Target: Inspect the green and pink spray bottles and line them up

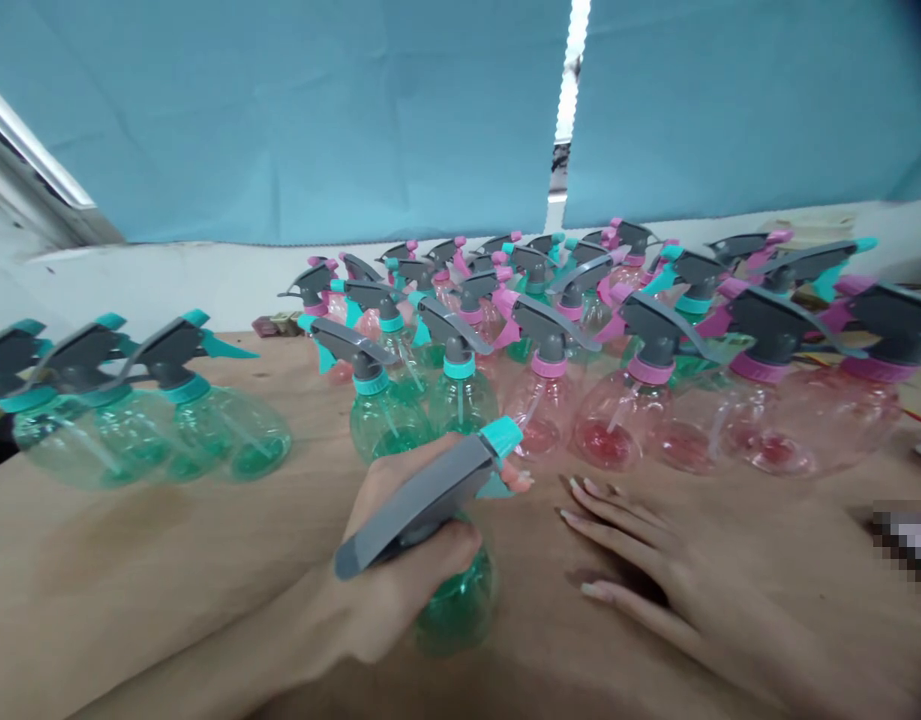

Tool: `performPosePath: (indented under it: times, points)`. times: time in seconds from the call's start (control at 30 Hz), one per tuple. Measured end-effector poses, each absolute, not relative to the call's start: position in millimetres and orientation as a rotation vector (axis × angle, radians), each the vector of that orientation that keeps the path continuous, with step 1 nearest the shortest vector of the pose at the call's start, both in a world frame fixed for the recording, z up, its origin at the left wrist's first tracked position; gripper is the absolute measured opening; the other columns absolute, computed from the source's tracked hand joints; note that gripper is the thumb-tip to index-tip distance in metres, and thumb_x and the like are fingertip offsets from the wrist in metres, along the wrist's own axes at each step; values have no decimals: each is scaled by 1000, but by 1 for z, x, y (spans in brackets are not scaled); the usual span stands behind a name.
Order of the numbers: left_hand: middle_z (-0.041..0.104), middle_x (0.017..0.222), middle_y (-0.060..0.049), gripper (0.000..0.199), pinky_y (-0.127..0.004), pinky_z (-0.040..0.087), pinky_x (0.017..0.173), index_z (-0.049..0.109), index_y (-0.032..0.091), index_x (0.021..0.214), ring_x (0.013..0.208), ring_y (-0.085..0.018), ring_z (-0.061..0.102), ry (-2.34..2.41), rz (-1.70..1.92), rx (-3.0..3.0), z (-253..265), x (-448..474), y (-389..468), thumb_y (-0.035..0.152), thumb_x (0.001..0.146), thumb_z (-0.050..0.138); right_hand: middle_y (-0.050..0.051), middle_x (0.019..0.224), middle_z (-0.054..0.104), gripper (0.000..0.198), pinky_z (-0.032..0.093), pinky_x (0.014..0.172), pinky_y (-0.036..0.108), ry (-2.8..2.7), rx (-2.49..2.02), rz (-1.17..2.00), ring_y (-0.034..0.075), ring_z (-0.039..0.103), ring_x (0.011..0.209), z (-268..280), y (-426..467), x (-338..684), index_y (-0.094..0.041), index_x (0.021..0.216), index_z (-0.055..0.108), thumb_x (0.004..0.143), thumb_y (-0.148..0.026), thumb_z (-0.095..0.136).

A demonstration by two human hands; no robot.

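A green spray bottle (460, 610) with a grey and turquoise trigger head stands close in front of me. My left hand (407, 570) is wrapped round its neck, just below the grey top, and hides the collar. The turquoise nozzle points away and to the right. To the right of it, my right hand (647, 560) rests on the wooden table (550, 640) with its fingers stretched out and holds nothing. Just beyond both hands is the front row of spray bottles, including a pink one (610, 435) and a green one (389, 415).
Several more green and pink spray bottles crowd the back of the table. At the left stands a separate group of green bottles (205, 430). A blurred-out flat object (914, 535) lies at the right edge. Behind the table hangs a blue sheet (340, 120).
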State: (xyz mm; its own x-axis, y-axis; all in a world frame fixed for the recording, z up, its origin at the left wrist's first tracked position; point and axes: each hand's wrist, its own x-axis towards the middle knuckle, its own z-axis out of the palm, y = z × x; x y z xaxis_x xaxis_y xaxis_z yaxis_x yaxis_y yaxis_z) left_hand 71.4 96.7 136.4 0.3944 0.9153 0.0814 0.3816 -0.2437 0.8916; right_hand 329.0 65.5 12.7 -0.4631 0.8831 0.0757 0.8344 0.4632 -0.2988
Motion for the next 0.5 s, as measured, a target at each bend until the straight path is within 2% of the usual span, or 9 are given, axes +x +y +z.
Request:
performPosePath:
  times: [0.1, 0.17, 0.3, 0.37, 0.5]
  points:
    - [63, 72, 1, 25, -28, 46, 65, 67, 22, 81, 70, -19, 58, 1056, 792, 1765, 137, 72, 98, 17, 62, 51, -1, 149, 38, 55, 35, 110, 50, -2469, -1497, 326, 27, 38, 135, 12, 65, 330, -32, 140, 44, 91, -55, 47]
    - [67, 79, -1, 24, -30, 48, 71, 65, 23, 80, 79, -22, 61, 1061, 779, 1749, 136, 72, 99, 17, 62, 50, -1, 148, 39, 54, 35, 111, 49, -2462, -1497, 326, 28, 39, 135, 13, 65, 329, -32, 139, 45, 90, -55, 48]
    - [65, 76, -2, 16, -31, 45, 67, 62, 24, 76, 70, -21, 58, 1118, 766, 1803, 136, 71, 98, 23, 64, 51, -1, 148, 39, 54, 35, 111, 48, -2478, -1473, 320, 26, 39, 135, 15, 65, 328, -30, 139, 45, 91, -54, 47]
    - [66, 77, -2, 12, -31, 45, 69, 61, 23, 73, 72, -21, 58, 1111, 792, 1793, 134, 70, 97, 25, 65, 52, 0, 148, 39, 55, 36, 110, 48, -2490, -1481, 304, 26, 38, 135, 16, 66, 327, -29, 139, 45, 92, -55, 45]
    - [66, 74, 0, 17, -32, 47, 71, 66, 24, 82, 71, -20, 57, 1240, 785, 1703, 126, 66, 95, 29, 69, 57, 0, 148, 37, 56, 35, 110, 47, -2522, -1495, 290, 25, 38, 135, 17, 66, 327, -27, 140, 44, 93, -56, 42]
